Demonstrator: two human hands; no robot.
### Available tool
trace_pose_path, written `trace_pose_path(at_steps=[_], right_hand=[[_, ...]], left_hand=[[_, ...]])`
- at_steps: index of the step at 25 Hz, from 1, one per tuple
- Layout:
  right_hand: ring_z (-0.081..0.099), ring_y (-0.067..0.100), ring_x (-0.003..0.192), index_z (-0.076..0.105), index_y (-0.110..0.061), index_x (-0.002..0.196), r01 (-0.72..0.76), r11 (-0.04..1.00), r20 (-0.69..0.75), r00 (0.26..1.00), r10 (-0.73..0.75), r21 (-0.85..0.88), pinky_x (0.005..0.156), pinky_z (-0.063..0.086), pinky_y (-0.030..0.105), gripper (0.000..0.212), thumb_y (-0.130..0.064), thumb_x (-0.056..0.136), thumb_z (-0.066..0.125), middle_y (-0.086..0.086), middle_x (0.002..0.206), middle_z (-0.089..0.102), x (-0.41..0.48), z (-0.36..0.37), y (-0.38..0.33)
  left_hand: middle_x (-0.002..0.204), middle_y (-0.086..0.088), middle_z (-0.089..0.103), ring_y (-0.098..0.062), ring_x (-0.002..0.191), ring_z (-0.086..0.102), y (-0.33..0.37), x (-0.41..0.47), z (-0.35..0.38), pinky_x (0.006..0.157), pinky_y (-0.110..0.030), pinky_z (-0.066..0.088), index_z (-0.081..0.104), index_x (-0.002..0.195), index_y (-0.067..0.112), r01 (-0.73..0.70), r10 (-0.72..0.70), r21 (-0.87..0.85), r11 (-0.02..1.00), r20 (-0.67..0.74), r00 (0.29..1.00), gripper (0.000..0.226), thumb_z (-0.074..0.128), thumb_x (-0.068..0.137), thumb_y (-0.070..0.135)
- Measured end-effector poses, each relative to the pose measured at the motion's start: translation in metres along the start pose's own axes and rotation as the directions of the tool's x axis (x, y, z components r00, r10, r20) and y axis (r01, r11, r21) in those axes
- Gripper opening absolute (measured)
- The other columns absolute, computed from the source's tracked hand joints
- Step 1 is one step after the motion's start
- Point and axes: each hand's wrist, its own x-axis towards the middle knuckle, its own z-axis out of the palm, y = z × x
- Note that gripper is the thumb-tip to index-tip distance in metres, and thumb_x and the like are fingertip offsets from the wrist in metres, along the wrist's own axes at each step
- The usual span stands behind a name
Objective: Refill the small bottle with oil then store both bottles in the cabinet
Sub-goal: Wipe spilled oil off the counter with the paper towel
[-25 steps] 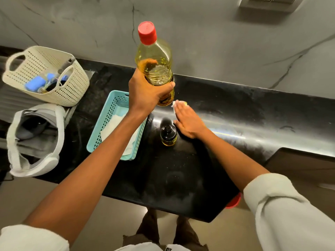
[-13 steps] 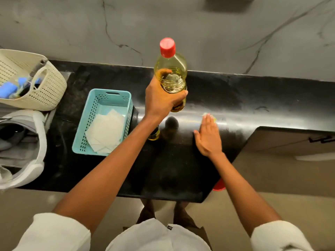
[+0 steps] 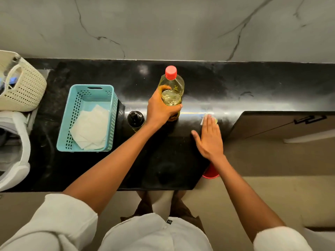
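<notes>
My left hand (image 3: pixel 160 110) grips the big clear oil bottle (image 3: pixel 172 89), which has a red cap and yellow oil inside, and holds it upright over the black counter (image 3: pixel 253 84). The small dark-capped bottle (image 3: pixel 136 119) stands on the counter just left of that hand. My right hand (image 3: pixel 209 137) lies flat, fingers together, pressing a white and yellow cloth (image 3: pixel 208 117) onto the counter near its right front edge. Only the cloth's tip shows past the fingertips.
A teal basket (image 3: pixel 72 115) with folded white napkins sits left of the small bottle. A cream woven basket (image 3: pixel 23 87) and a white headset (image 3: pixel 16 147) are at the far left. A cabinet door with a black handle (image 3: pixel 310 119) stands at the right. A red object (image 3: pixel 211 173) shows below the counter edge.
My right hand slid the cloth rightward across the counter. My left hand kept hold of the big bottle. The small bottle, partly hidden by my arm before, now shows fully.
</notes>
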Motion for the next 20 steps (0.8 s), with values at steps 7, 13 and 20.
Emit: trace_pose_path(at_steps=[7,13,20], right_hand=[[-0.013,0.026,0.165,-0.002,-0.008,0.169,0.372,0.928,0.134,0.918,-0.373,0.033,0.134,0.006,0.048,0.097,-0.076,0.105,0.023,0.012,0.178,-0.009,-0.084,0.044,-0.117],[-0.013,0.019,0.165,-0.002,-0.014,0.17,0.42,0.907,0.189,0.888,-0.419,0.039,0.134,0.011,0.047,0.093,-0.076,0.105,0.024,0.005,0.178,-0.01,-0.142,0.047,-0.06],[-0.002,0.03,0.166,0.0,-0.004,0.169,-0.137,0.989,-0.025,0.99,0.139,0.048,0.133,0.012,0.052,0.1,-0.079,0.103,0.015,0.016,0.178,-0.003,0.002,-0.008,0.041]], left_hand=[[0.117,0.011,0.067,-0.013,0.107,0.066,-0.004,0.002,0.009,0.091,-0.032,0.058,0.06,0.129,0.023,-0.021,0.02,0.025,0.999,0.016,1.0,0.071,0.096,0.068,0.031],[0.12,0.012,0.065,-0.011,0.11,0.065,-0.007,0.003,0.013,0.087,-0.016,0.053,0.06,0.133,0.022,-0.04,0.038,0.036,0.999,0.043,0.998,0.073,0.096,0.07,0.033],[0.125,0.009,0.066,-0.012,0.115,0.065,-0.005,0.004,0.007,0.093,-0.023,0.054,0.057,0.136,0.02,-0.046,0.043,0.029,0.999,0.09,0.995,0.078,0.097,0.07,0.034]])
